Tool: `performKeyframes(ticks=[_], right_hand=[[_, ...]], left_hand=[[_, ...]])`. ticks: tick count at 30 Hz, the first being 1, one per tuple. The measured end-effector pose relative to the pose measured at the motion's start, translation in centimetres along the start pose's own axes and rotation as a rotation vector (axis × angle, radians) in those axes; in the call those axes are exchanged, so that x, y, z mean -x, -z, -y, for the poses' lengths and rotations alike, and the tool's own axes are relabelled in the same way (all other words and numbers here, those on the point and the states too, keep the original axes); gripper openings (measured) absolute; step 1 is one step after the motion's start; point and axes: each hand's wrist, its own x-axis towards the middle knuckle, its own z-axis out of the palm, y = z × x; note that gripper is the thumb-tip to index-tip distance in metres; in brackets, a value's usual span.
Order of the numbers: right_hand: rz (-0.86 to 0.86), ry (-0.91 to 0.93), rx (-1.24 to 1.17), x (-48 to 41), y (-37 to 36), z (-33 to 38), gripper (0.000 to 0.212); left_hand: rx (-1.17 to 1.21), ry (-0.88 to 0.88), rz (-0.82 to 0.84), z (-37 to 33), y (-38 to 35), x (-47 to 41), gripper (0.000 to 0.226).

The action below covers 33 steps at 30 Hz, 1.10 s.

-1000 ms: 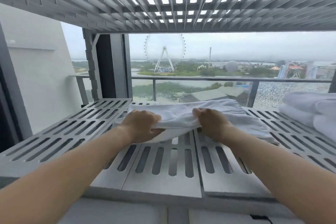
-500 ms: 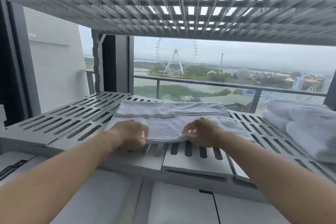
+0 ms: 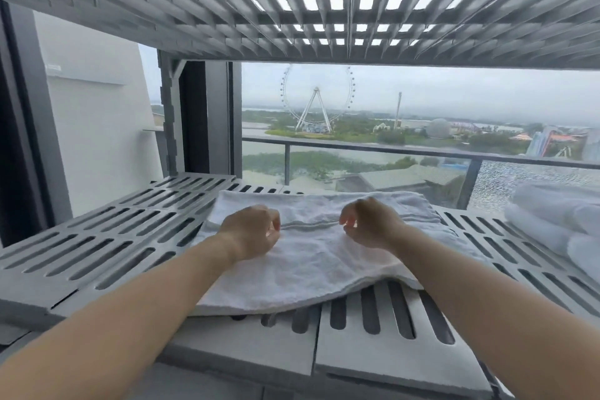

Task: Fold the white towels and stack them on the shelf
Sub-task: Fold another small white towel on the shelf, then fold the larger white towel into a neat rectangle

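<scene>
- Head view looks down along two bare forearms onto a grey plastic shelf with long slots; an upper slotted shelf of the same grey hangs close above it
- A white terry towel with a woven stripe lies folded and flat in the middle of the lower shelf, its near edge a little behind the shelf's front edge
- The left hand is over the left part of this towel, fingers loosely curled, pinching nothing
- The right hand is over the right part, fingers also loosely curled and holding nothing
- If the palms touch the cloth, I cannot tell
- A pile of folded white towels sits at the right end of the same shelf, apart from the flat towel
- Behind are a glass balcony railing and a white ferris wheel
</scene>
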Motion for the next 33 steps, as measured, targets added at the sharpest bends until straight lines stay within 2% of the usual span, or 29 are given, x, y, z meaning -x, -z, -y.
performKeyframes(ticks=[4,10,13,15,19,23,28,33], right_hand=[[0.014,-0.087,0.127,-2.2,-1.3,-1.7,0.026],[-0.024,-0.099,0.101,-4.1,-2.6,-2.8,0.03],[0.024,-0.086,0.048,-4.6,-2.7,-3.6,0.031],[0.034,-0.067,-0.03,-4.4,-2.9,-4.1,0.029],[-0.019,-0.033,-0.142,-3.5,-3.9,-4.9,0.026],[-0.08,-0.003,-0.132,-3.6,-4.3,-5.0,0.03],[-0.113,-0.058,-0.247,-4.0,-4.3,-5.3,0.021],[-0.122,0.157,-0.211,-4.2,-3.7,-6.0,0.024]], left_hand=[[-0.032,-0.058,-0.028,1.6,-1.3,-3.6,0.024],[0.031,-0.178,0.006,0.1,-3.3,-7.4,0.031],[-0.031,-0.215,0.018,-0.7,-4.0,-8.3,0.028],[-0.029,-0.233,-0.043,-0.7,-4.3,-8.2,0.022],[0.088,-0.28,-0.198,0.1,-5.1,-7.1,0.011],[0.139,-0.334,-0.271,0.1,-5.0,-6.8,0.013],[0.08,-0.427,-0.251,0.0,-5.0,-6.7,0.015],[0.071,-0.453,-0.158,0.5,-4.7,-6.8,0.016]])
